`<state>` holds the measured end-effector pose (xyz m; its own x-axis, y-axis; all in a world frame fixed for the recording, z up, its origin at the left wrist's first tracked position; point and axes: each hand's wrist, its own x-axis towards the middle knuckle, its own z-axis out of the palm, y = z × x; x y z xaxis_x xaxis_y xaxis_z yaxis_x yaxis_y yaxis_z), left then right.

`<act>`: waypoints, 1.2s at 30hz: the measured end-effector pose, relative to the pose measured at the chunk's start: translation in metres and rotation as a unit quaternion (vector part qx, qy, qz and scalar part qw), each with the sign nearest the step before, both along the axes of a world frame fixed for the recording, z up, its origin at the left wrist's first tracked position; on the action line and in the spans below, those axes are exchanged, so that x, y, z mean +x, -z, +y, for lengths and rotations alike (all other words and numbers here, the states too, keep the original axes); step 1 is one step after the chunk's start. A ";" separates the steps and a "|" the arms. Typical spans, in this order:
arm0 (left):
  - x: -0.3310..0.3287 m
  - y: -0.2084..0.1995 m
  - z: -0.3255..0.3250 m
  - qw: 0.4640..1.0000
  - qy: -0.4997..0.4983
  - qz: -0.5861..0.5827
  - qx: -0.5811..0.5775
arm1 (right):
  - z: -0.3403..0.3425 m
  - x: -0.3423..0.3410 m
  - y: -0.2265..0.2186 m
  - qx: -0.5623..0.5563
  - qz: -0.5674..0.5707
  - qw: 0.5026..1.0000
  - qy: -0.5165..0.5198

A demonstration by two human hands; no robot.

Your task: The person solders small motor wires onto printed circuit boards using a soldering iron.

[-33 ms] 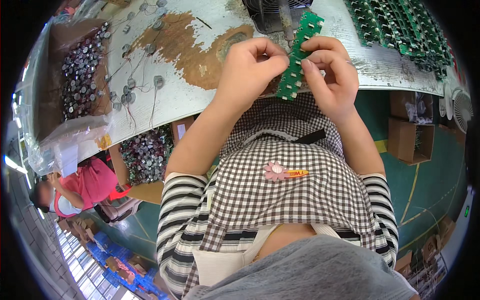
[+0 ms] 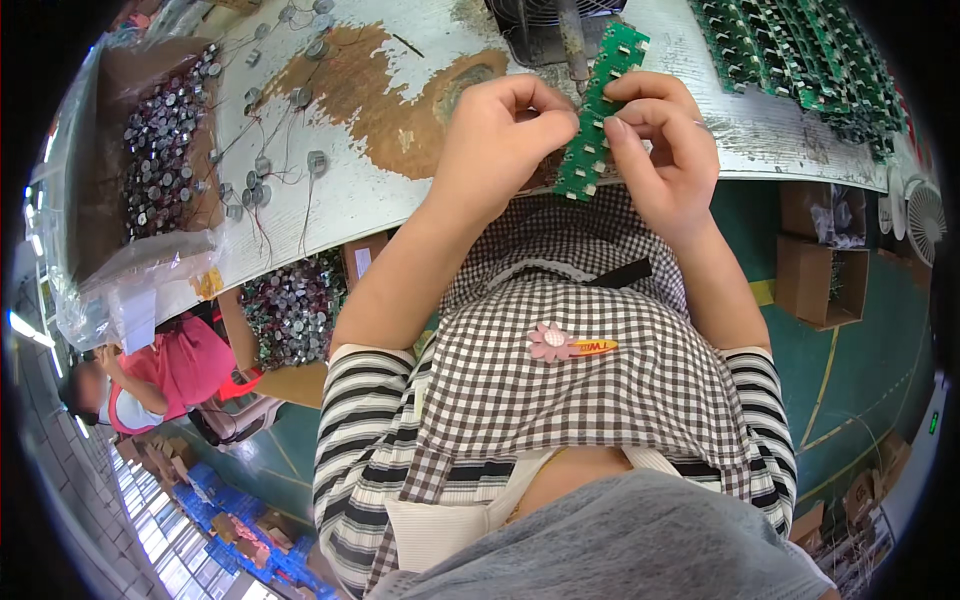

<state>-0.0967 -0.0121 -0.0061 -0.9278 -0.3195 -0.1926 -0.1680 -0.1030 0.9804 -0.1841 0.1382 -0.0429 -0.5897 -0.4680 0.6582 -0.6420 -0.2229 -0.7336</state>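
Observation:
A long green circuit board strip (image 2: 590, 140) with small white connectors along it is held tilted over the table's front edge. My left hand (image 2: 503, 135) pinches at the strip's left edge, thumb against bent forefinger. On the other side, my right hand (image 2: 662, 145) grips the strip's right edge between thumb and fingers. The spot under my fingertips is too small to make out. Just beyond the strip stands a dark fan-like device (image 2: 545, 30) with a metal post.
Small round motors with thin wires (image 2: 257, 190) lie scattered at the left. A plastic-lined box (image 2: 95, 190) holds many more, as does a carton (image 2: 295, 310) below the table. Rows of green boards (image 2: 800, 60) cover the far right. A person in pink (image 2: 185, 370) sits at lower left.

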 end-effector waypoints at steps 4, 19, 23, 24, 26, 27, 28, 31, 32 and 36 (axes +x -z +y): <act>-0.006 0.004 0.000 1.000 0.000 0.030 -0.001 | -0.002 -0.001 -0.001 0.004 0.016 1.000 0.016; 0.002 0.005 -0.001 0.997 0.018 0.026 -0.076 | 0.003 0.004 0.004 -0.004 -0.001 1.000 0.000; -0.001 0.002 -0.003 0.994 0.039 0.010 -0.104 | 0.000 0.002 0.004 -0.017 0.004 1.000 0.007; -0.001 0.002 -0.004 0.994 0.038 0.010 -0.104 | -0.001 0.003 0.004 -0.017 0.004 1.000 0.006; -0.003 0.004 -0.005 0.994 0.031 0.018 -0.099 | -0.003 0.003 0.001 -0.002 0.001 1.000 0.022; -0.005 0.005 -0.005 0.994 0.031 0.018 -0.099 | -0.004 0.003 -0.001 -0.002 0.001 1.000 0.022; -0.007 0.005 -0.004 0.995 0.012 0.051 -0.080 | -0.005 0.001 -0.003 0.004 0.020 0.999 0.027; -0.006 0.000 -0.006 0.995 0.013 0.046 -0.086 | -0.004 -0.001 -0.004 0.011 0.046 0.998 0.031; -0.006 -0.001 -0.006 0.993 0.031 0.008 -0.111 | -0.003 -0.001 -0.004 0.014 0.050 0.998 0.029; -0.001 -0.002 -0.004 0.993 0.025 -0.017 -0.116 | -0.003 0.006 0.002 0.019 -0.001 1.000 0.017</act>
<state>-0.0973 -0.0161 -0.0043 -0.9378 -0.3128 -0.1504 -0.2003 0.1338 0.9706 -0.1777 0.1352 -0.0451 -0.6074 -0.4717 0.6392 -0.6468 -0.1734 -0.7427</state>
